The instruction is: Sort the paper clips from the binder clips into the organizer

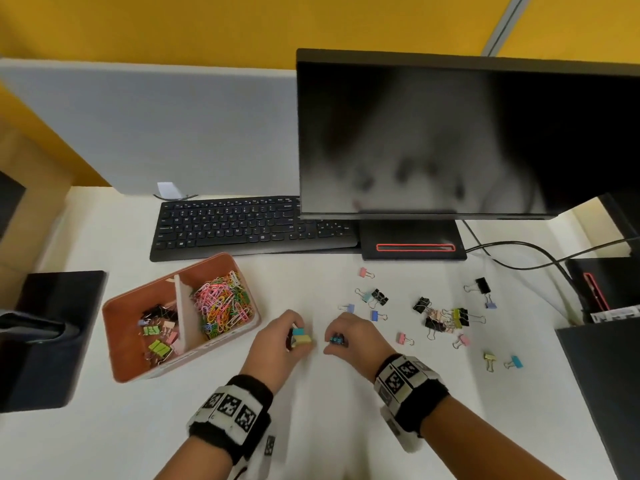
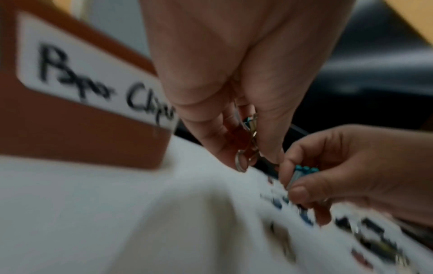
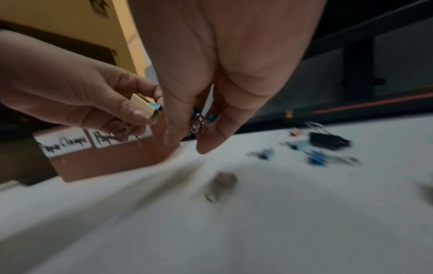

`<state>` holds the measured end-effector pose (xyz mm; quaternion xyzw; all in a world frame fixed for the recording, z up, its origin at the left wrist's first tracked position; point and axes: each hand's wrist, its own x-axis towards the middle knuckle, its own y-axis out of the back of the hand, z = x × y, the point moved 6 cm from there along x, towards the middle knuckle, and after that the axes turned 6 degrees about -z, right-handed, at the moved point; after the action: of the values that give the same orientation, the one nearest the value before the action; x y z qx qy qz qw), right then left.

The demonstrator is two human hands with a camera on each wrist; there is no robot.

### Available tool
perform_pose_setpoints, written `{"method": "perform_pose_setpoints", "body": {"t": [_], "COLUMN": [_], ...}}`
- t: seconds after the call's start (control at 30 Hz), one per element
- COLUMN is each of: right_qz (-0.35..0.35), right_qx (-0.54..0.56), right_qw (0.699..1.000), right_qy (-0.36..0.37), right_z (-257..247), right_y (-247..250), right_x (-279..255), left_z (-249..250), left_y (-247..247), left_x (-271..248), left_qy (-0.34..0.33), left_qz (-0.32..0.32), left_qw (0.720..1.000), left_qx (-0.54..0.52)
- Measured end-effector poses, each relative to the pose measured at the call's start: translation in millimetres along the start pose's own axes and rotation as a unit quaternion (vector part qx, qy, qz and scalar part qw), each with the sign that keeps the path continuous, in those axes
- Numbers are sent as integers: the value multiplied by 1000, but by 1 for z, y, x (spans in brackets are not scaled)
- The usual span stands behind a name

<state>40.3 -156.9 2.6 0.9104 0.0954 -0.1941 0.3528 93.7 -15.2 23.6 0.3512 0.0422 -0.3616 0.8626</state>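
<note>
The orange organizer [image 1: 119, 341] stands left of my hands, with binder clips [image 1: 159, 336] in its left compartment and coloured paper clips [image 1: 225, 304] in its right one. My left hand [image 1: 298, 338] grips a yellow binder clip [image 1: 302, 339] stacked with a teal one just above the table. Close on its right, my right hand [image 1: 335, 341] pinches a small teal binder clip [image 1: 337, 339]. In the right wrist view the yellow binder clip [image 3: 144, 108] sits between the left thumb and fingers. Several loose binder clips [image 1: 446, 318] lie scattered to the right.
A black keyboard [image 1: 242, 226] and a dark monitor [image 1: 450, 140] on its stand fill the back of the white desk [image 1: 311, 410]. Cables [image 1: 526, 258] run at the back right. Dark objects sit at the left edge [image 1: 52, 337] and right edge [image 1: 602, 375].
</note>
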Motion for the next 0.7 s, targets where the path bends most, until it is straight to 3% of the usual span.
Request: {"method": "perform_pose_setpoints", "body": {"t": [0.13, 0.3, 0.4, 0.43, 0.53, 0.7], "right_qz": [-6, -30, -42, -42, -31, 52], "right_qx": [24, 30, 30, 31, 28, 5], "right_qw": [995, 979, 981, 983, 987, 993], "right_qy": [94, 199, 187, 176, 154, 110], "right_z": [-77, -189, -232, -239, -236, -162], "right_y": [-8, -45, -65, -68, -63, -20], "right_x": [12, 53, 79, 84, 84, 50], "left_z": [-14, -67, -82, -86, -80, -26], "left_y": [69, 162, 186, 190, 199, 173], "left_x": [-45, -88, -96, -96, -92, -71], "left_qy": [27, 110, 137, 148, 118, 30], "left_qz": [87, 222, 209, 193, 164, 151], "left_qw": [991, 963, 939, 935, 955, 980], "left_qx": [-96, -107, -235, -260, -215, -128]}}
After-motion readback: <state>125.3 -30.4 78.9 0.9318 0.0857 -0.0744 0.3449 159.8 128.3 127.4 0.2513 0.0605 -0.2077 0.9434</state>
